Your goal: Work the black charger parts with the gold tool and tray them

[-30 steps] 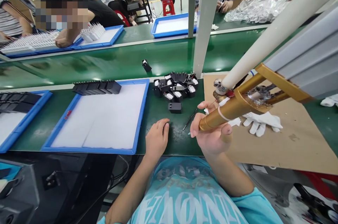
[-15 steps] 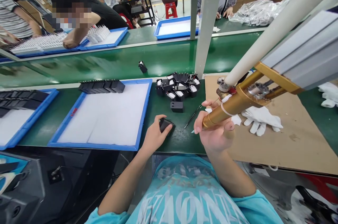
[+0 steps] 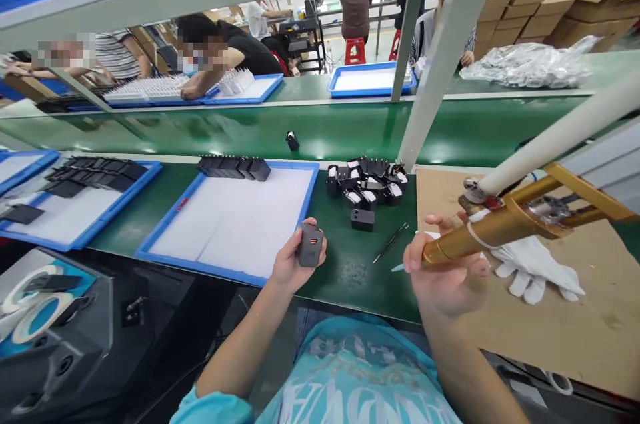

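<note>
My left hand point(image 3: 289, 265) is closed around a small black plastic case point(image 3: 311, 245), lifted above the bench edge. A slot with orange inside shows on the face of the case. My right hand point(image 3: 443, 274) grips a gold dispensing gun point(image 3: 453, 242) that hangs from above. Its pale blue tapered tip point(image 3: 398, 268) points left toward the case, apart from it. Between my hands and further back, thin black tweezers point(image 3: 391, 242) lie on the green bench. Behind them are a single black case point(image 3: 363, 219) and a pile of open black cases point(image 3: 370, 177) with white insides.
A blue-rimmed tray point(image 3: 310, 194) with a row of black cases stands left, and another tray point(image 3: 150, 181) beyond it. White gloves point(image 3: 537, 267) lie on cardboard point(image 3: 600, 324) at right. A metal post point(image 3: 435, 57) rises behind the pile; a black case point(image 3: 292, 140) sits on the green belt.
My left hand has lifted the black case off the bench and turned its slotted face into view. The dispensing gun stays in my right hand. The view has shifted left and up.
</note>
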Demonstrator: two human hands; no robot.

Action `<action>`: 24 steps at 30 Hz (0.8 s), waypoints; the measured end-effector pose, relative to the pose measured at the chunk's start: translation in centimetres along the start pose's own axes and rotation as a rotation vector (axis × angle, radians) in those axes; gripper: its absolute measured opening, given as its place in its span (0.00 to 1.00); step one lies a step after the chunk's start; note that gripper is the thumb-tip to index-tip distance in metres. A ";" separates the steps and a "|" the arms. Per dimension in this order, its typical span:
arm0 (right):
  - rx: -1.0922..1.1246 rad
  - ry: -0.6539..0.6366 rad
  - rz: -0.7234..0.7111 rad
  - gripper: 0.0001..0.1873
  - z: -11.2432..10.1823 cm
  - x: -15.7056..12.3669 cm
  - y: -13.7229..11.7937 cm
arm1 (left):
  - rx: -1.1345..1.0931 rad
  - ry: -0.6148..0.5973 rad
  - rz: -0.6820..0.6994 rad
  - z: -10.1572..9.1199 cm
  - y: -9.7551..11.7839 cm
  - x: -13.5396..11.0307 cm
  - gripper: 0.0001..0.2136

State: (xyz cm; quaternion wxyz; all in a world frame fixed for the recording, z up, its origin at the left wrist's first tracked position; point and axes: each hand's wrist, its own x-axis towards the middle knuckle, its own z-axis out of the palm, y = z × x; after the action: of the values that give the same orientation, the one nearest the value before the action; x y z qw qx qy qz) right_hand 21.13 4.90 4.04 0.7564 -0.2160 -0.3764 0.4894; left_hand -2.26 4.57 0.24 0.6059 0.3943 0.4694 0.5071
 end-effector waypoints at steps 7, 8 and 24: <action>-0.059 0.036 -0.001 0.19 -0.9 0.3 0.2 | 1.408 0.400 0.446 -8.2 3.3 9.5 0.19; -0.062 0.036 -0.009 0.19 -1.0 0.3 0.3 | 1.551 0.416 0.465 -9.5 3.9 11.3 0.18; -0.139 0.179 0.050 0.31 -4.6 0.2 2.7 | 1.547 0.533 -0.108 -15.5 13.8 28.3 0.45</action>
State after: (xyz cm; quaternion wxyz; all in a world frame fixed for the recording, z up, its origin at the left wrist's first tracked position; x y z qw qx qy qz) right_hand 23.19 6.40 -0.59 0.7576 -0.3201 -0.3349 0.4599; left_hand -19.34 34.86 4.77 0.0543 0.5437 0.8330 0.0869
